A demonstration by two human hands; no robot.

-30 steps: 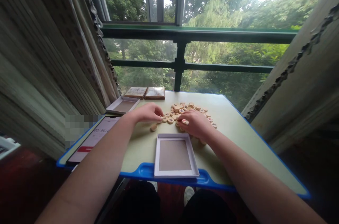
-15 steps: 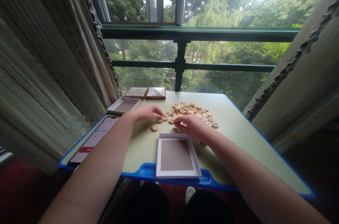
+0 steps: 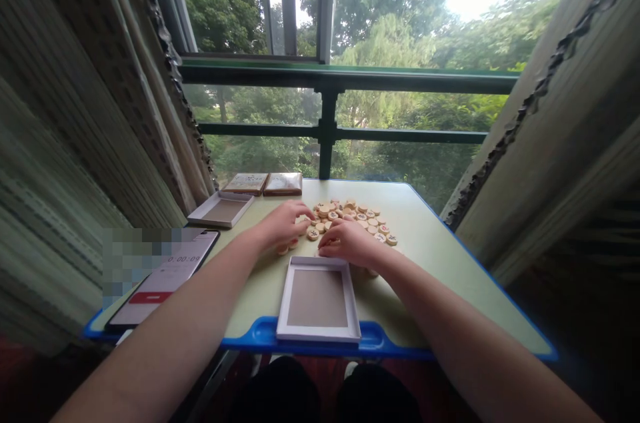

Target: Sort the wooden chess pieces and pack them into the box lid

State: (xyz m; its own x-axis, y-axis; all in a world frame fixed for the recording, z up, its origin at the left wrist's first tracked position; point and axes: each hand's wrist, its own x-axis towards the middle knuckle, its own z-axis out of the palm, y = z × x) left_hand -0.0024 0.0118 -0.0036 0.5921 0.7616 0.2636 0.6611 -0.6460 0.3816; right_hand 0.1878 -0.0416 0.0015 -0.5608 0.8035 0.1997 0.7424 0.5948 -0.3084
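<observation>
Wooden discs (image 3: 361,216) crowd the pale, blue-rimmed bench (image 3: 420,236) beyond the right fingers (image 3: 327,247), a shallow white tray (image 3: 316,299) just nearer! Left of the left fingers (image 3: 303,208), a phone (image 3: 177,269), another tray (image 3: 220,211); farther off, two flat boxes (image 3: 283,184).

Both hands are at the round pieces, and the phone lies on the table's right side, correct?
Wrong side: in the head view, the phone lies on the table's left side. The left hand and right hand are at the round pieces.

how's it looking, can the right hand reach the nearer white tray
Likely yes: the right hand is close to the far edge of the nearer white tray, and nothing visible covers its open top.
</observation>
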